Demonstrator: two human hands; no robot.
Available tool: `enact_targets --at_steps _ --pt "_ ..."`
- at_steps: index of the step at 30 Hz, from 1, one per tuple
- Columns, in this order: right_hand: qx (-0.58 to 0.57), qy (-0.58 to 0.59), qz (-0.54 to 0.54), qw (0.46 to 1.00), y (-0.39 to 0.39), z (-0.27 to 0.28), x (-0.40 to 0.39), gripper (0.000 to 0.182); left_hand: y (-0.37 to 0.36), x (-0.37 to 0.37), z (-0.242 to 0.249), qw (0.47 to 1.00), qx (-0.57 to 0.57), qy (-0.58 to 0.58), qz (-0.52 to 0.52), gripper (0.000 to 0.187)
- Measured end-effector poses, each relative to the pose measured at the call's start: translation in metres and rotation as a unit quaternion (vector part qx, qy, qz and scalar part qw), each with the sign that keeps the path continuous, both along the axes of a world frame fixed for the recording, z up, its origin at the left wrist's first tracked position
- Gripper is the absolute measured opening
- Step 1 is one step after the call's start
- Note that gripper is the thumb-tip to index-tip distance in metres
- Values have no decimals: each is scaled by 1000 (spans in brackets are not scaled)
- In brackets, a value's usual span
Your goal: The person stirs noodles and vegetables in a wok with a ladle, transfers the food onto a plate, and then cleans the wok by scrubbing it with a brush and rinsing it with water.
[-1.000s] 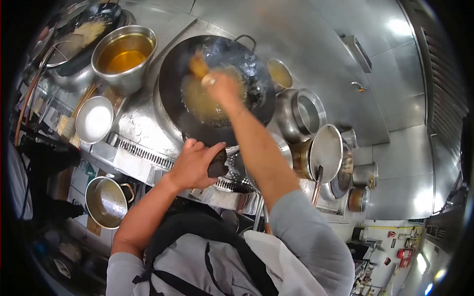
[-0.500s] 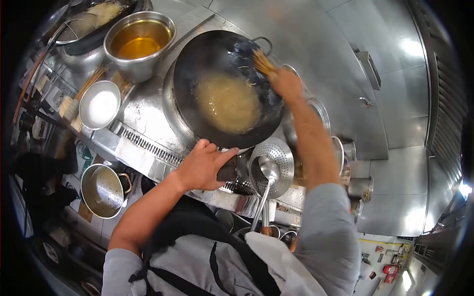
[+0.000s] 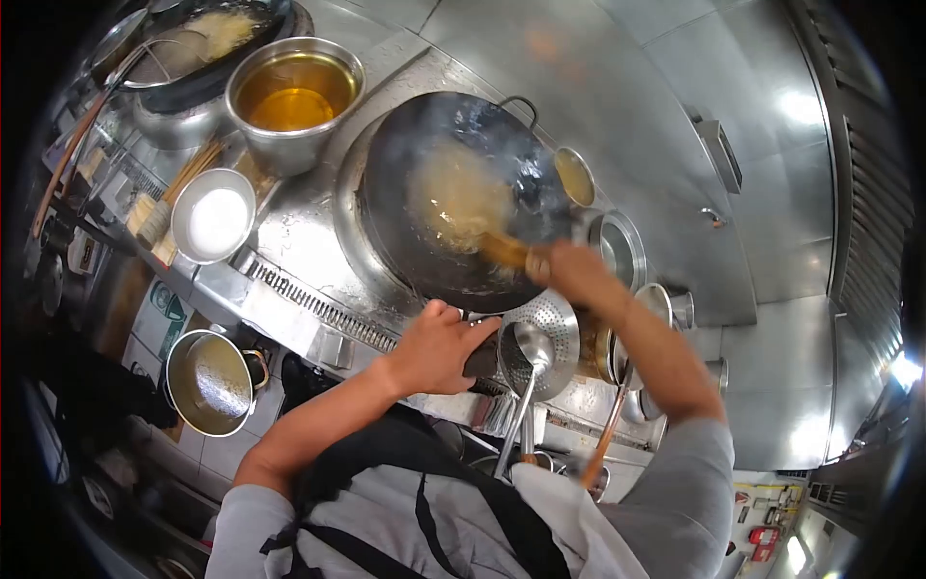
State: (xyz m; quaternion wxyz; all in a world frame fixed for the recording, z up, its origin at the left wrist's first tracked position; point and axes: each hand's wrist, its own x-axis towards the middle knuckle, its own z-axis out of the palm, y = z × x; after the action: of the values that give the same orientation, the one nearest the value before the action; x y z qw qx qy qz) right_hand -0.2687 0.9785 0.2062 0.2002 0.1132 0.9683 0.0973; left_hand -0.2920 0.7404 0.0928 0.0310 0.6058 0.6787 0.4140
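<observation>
A large black wok sits tilted on the burner, with cloudy yellowish liquid and steam in its middle. My right hand is closed round a bamboo brush, whose bristles reach into the wok at the liquid's lower right edge. At the wok's near rim is my left hand, its fingers wrapped at a dark handle or cloth that is mostly hidden, with one finger stretched to the right. Just right of that hand, a steel ladle lies in a perforated strainer.
A steel pot of golden oil and a bowl of white powder or liquid stand to the left. Another wok is at the upper left. A lower pot stands below the counter. Several bowls line the right side.
My right hand has swept the brush from the wok's upper right rim down into the liquid. In view, the wok and my left hand sit slightly lower and further right.
</observation>
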Motion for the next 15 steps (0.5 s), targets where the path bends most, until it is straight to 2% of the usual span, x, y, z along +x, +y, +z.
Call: enact_targets --at_steps 3,5,7,8,9,11,13,15 --pt "60 32 10 998 98 -52 -92 33 2 0 -1 1000 11 -8 2 82" --pt "14 106 -93 990 72 -41 -119 25 1 -1 0 1000 12 -11 -1 83" --pt "-18 151 -101 983 45 -60 -85 28 -3 7 -3 1000 3 -28 -1 83" --pt "-70 167 -130 975 39 -69 -60 38 2 3 -1 999 7 -34 23 82" --pt "-85 225 -57 969 38 -79 -32 37 6 1 -1 999 16 -32 34 82" --pt "-152 215 -32 964 65 -77 15 43 3 5 -7 999 35 -26 23 82" --pt "-134 136 -80 978 120 -47 26 47 0 1 -5 999 21 -31 12 82" --pt "-23 115 -106 987 132 -18 -17 44 -2 -1 -4 999 9 -41 2 81"
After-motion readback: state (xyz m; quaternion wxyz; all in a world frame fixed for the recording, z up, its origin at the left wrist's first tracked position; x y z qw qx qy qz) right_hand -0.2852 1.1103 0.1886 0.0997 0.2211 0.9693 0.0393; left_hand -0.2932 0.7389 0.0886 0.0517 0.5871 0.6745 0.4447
